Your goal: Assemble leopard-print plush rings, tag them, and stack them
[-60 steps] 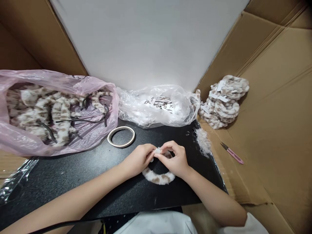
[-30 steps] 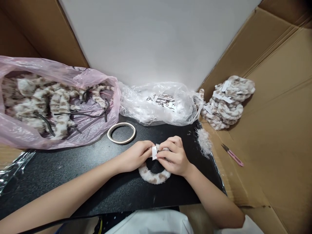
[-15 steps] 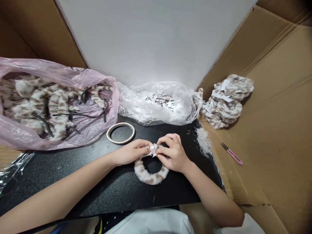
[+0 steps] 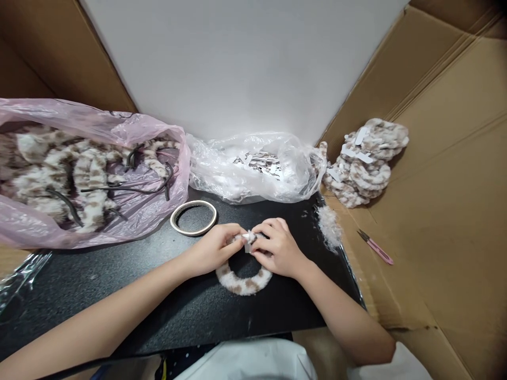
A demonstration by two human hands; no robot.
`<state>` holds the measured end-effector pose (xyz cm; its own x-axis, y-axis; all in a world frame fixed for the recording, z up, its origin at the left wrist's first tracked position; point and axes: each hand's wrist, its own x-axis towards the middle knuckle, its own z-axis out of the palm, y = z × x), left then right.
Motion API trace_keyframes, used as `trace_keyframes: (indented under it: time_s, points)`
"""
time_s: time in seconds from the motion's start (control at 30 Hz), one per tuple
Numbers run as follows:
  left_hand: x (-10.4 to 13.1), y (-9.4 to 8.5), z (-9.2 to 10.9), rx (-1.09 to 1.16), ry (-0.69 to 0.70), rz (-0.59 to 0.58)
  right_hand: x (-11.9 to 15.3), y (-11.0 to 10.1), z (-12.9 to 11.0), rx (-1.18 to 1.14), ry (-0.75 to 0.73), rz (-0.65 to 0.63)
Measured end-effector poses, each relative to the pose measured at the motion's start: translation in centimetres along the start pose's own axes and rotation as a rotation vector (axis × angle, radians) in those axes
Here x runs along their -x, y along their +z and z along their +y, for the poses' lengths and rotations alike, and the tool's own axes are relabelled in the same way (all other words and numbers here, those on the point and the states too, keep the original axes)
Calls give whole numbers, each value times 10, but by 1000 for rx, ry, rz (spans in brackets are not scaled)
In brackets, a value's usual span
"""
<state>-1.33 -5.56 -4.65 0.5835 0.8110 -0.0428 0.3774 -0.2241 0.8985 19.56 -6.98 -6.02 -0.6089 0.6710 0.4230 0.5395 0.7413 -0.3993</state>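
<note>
A fluffy white-and-brown plush ring (image 4: pixel 244 285) lies on the black tabletop, its far side between my two hands. My left hand (image 4: pixel 217 247) pinches the left part of that far side with thumb and forefinger. From the right, my right hand (image 4: pixel 279 247) grips the other part, fingers bent. A small white strip (image 4: pixel 247 245), like a label or a piece of tape, shows at the join between my fingertips and hangs down a little. My fingers hide part of the join. Just beyond my left hand lies a roll of tape (image 4: pixel 172 220).
On the left, a pink plastic bag (image 4: pixel 180 158) holds furry spotted pieces and black cords. A clear bag (image 4: pixel 222 184) with white slips stands at the back. Finished-looking plush rings (image 4: pixel 366 169), fluff (image 4: pixel 328 226) and pink thread snips (image 4: pixel 376 248) lie right, by cardboard (image 4: pixel 435 200).
My hands stay at the join of the plush ring. The white strip, crumpled before, now hangs flatter between my fingertips. The whole view has shifted slightly.
</note>
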Motion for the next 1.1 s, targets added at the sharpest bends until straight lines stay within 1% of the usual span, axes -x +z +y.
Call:
trace_keyframes:
  time_s: [0.07,0.1,0.2,0.23,0.27,0.33,0.37,0.4,0.5,0.6,0.7,0.83,0.9,0.97,1.1]
  points:
    - [1,-1,2,-118,84,72,0,-3,2,-190,72,-65]
    - [1,-1,3,-172,132,100,-1,-4,3,-318,151,-65]
    - [4,-1,3,-300,300,162,-4,-7,4,-797,510,-2]
    - [4,0,2,-329,355,175,-6,-7,4,-957,622,-17]
    - [5,1,0,-352,406,182,-8,-6,3,-1099,710,-60]
    - [7,4,-4,-394,478,188,-11,-4,-1,-1289,816,-159]
    - [7,5,-6,-419,498,189,-12,-3,-2,-1339,854,-180]
    - [7,7,-8,-446,514,191,-13,-2,-4,-1372,893,-175]
    - [8,11,-10,-529,574,221,-13,3,-4,-1413,1002,-40]
    - [8,15,-9,-586,624,250,-12,7,-1,-1392,1020,71]
    - [9,16,-9,-567,594,234,-11,8,0,-1326,1025,102]
    - [9,15,-10,-544,632,117,-12,6,-2,-1251,1030,84]
    - [8,15,-10,-548,651,84,-12,5,-2,-1216,1004,100]
    - [7,16,-10,-546,642,89,-12,3,-2,-1169,963,143]
    - [4,19,-14,-522,610,140,-13,0,-3,-1061,895,226]
